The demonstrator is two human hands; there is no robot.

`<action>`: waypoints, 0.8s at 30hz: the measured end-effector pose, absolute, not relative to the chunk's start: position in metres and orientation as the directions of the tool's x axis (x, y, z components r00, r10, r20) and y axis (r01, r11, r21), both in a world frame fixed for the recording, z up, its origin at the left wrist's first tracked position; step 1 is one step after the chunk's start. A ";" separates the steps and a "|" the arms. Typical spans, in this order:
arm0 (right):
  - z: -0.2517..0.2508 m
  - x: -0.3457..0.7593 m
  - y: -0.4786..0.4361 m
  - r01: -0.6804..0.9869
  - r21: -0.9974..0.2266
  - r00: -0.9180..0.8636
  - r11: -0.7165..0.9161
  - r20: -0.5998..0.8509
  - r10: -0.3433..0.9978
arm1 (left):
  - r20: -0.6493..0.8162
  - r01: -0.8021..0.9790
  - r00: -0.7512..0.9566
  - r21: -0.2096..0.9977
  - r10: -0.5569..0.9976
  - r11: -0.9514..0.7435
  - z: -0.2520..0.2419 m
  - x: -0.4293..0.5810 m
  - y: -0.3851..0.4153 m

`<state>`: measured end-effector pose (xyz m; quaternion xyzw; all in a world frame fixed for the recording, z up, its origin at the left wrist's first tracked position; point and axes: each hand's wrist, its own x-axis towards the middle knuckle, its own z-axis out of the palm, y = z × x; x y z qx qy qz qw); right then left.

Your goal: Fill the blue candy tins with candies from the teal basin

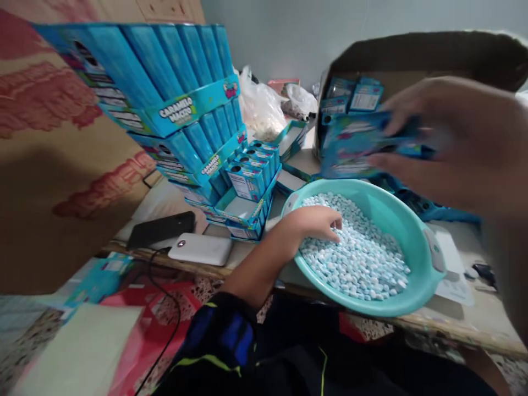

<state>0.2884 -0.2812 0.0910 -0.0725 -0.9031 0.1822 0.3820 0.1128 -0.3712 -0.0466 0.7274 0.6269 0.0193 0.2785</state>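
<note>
The left hand [317, 223] curls into small pale-blue candies [363, 269] filling a round turquoise plastic basin [390, 206] – whether it grips any, I cannot tell – while the right hand [449, 148] pinches a blurred, blue printed packet [350, 144] by the basin's far rim; beyond, a brown cardboard box [437, 58] holds blue cartons [365, 98].

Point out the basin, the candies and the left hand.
Basin [408, 234]: head view, on its bare inner wall at the right.
Candies [358, 261]: head view, mid-heap.
Left hand [317, 222]: head view, on the back of the hand.
</note>
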 end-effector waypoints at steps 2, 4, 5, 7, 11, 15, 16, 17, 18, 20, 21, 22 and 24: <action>0.110 0.241 -0.301 -0.104 -0.249 -0.845 0.963 0.532 0.047 | -0.315 0.900 0.217 0.432 0.924 -0.064 -0.047 0.112 -0.372; 0.118 0.198 -0.316 -0.242 -0.200 -0.905 0.949 0.399 -0.147 | -0.318 0.900 0.222 0.431 0.922 -0.068 -0.048 0.111 -0.374; 0.118 0.178 -0.322 -0.320 -0.187 -0.909 0.929 0.335 -0.246 | -0.321 0.901 0.223 0.429 0.920 -0.069 -0.049 0.112 -0.374; 0.115 0.146 -0.334 -0.471 -0.148 -0.873 0.869 0.222 -0.435 | -0.326 0.901 0.232 0.426 0.917 -0.076 -0.052 0.112 -0.375; 0.108 0.108 -0.351 -0.627 -0.066 -0.778 0.776 0.104 -0.620 | -0.317 0.896 0.253 0.434 0.914 -0.097 -0.060 0.112 -0.373; 0.113 0.101 -0.357 -0.652 -0.113 -0.758 0.750 0.091 -0.646 | -0.313 0.885 0.258 0.456 0.914 -0.093 -0.067 0.112 -0.371; 0.114 0.101 -0.356 -0.667 -0.148 -0.745 0.730 0.102 -0.660 | -0.314 0.886 0.258 0.454 0.914 -0.094 -0.068 0.112 -0.370; 0.114 0.101 -0.355 -0.681 -0.182 -0.731 0.709 0.112 -0.673 | -0.312 0.887 0.260 0.451 0.914 -0.099 -0.069 0.112 -0.370; 0.112 0.099 -0.353 -0.689 -0.210 -0.722 0.694 0.118 -0.682 | -0.307 0.887 0.265 0.449 0.914 -0.107 -0.070 0.112 -0.370; 0.105 0.094 -0.349 -0.698 -0.218 -0.712 0.682 0.107 -0.694 | -0.294 0.886 0.274 0.446 0.916 -0.122 -0.071 0.112 -0.369; 0.099 0.089 -0.346 -0.710 -0.188 -0.701 0.679 0.090 -0.707 | -0.289 0.885 0.278 0.447 0.916 -0.128 -0.071 0.112 -0.369; 0.094 0.084 -0.343 -0.726 -0.128 -0.686 0.676 0.069 -0.724 | -0.290 0.884 0.282 0.448 0.915 -0.130 -0.072 0.112 -0.369; 0.082 0.073 -0.337 -0.765 0.071 -0.641 0.640 0.020 -0.768 | -0.296 0.884 0.287 0.448 0.911 -0.133 -0.072 0.111 -0.368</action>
